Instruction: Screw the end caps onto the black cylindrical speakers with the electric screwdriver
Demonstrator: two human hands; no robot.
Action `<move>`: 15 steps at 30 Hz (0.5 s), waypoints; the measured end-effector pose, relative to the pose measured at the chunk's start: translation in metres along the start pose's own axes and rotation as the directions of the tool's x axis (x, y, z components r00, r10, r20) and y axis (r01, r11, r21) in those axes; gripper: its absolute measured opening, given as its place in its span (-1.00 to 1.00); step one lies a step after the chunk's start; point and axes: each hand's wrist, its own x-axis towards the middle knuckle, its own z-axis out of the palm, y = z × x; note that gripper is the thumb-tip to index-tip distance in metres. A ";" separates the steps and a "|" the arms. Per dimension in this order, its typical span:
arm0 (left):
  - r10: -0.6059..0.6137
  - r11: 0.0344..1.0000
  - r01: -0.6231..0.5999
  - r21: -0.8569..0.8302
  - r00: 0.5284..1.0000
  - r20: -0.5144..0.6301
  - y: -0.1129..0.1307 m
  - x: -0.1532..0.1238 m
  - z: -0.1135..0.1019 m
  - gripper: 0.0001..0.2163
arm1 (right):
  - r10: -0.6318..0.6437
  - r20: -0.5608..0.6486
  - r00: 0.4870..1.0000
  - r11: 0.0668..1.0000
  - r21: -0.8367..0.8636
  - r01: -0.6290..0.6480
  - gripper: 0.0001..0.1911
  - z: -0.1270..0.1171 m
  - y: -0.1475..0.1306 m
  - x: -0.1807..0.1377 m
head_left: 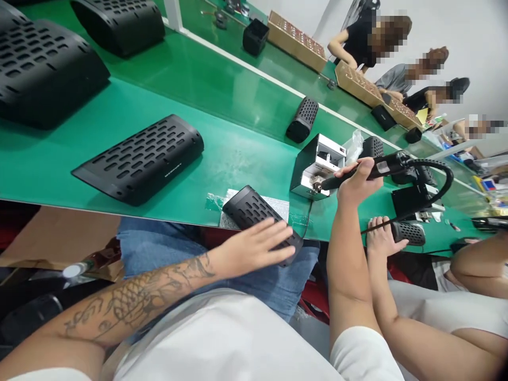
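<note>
My left hand [256, 246] lies with fingers spread on a black perforated housing [248, 209], which sits angled at the bench edge over a piece of bubble wrap [282, 207]. Its near end juts past the edge above my lap. In my right hand [359, 182], closed around the grip, is a black electric screwdriver [387, 166] with a coiled cable. The tool points left, its tip at the front of a black and silver screw feeder [307, 166]. To the left, a larger perforated housing [146, 159] with white lettering rests on the bench.
More black housings [43, 69] stand at the upper left, and a small one [304, 119] is behind the feeder. At right, a co-worker's hand [379, 238] rests by another housing [410, 233]. Across the green bench [238, 145], people sit near cardboard trays [296, 39].
</note>
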 end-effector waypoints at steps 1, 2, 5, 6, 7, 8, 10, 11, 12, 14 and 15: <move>-0.037 0.999 0.035 0.022 0.995 0.097 -0.014 0.016 -0.013 -0.24 | -0.003 0.009 1.000 1.000 -0.001 0.003 -0.49 -0.001 0.002 0.000; -0.079 0.997 0.075 0.032 0.979 0.186 -0.026 0.031 -0.023 -0.16 | -0.004 0.018 1.000 1.000 0.002 0.004 -0.48 -0.003 0.003 -0.001; -0.163 0.985 0.136 0.104 0.932 0.325 -0.048 0.062 -0.042 -0.03 | 0.021 0.052 0.998 0.999 0.028 -0.022 -0.48 -0.007 -0.003 -0.004; -0.223 0.972 0.181 0.152 0.916 0.334 -0.051 0.068 -0.045 -0.02 | 0.028 0.056 0.998 0.999 0.045 -0.031 -0.48 -0.009 -0.007 -0.007; -0.294 0.950 0.237 0.202 0.896 0.333 -0.052 0.072 -0.046 -0.02 | 0.032 0.056 0.998 0.997 0.065 -0.035 -0.49 -0.011 -0.012 -0.009; -0.358 0.926 0.288 0.243 0.873 0.330 -0.053 0.073 -0.047 -0.02 | 0.027 0.047 0.999 0.996 0.087 -0.031 -0.49 -0.012 -0.018 -0.011; -0.429 0.897 0.351 0.267 0.835 0.344 -0.056 0.073 -0.050 -0.01 | -0.006 0.003 1.000 0.992 0.130 0.006 -0.50 -0.014 -0.027 -0.014; -0.439 0.895 0.365 0.257 0.823 0.359 -0.058 0.072 -0.052 0.00 | -0.031 -0.027 0.999 0.990 0.139 0.034 -0.50 -0.014 -0.030 -0.013; -0.437 0.898 0.371 0.238 0.817 0.375 -0.061 0.071 -0.054 0.00 | -0.055 -0.045 0.997 0.989 0.133 0.061 -0.50 -0.014 -0.030 -0.012; -0.431 0.902 0.381 0.202 0.811 0.396 -0.067 0.069 -0.057 0.02 | -0.074 -0.023 0.997 0.993 0.092 0.076 -0.48 -0.013 -0.025 -0.007; -0.433 0.902 0.388 0.191 0.807 0.401 -0.070 0.068 -0.059 0.02 | -0.063 0.018 0.998 0.996 0.068 0.062 -0.46 -0.012 -0.020 -0.005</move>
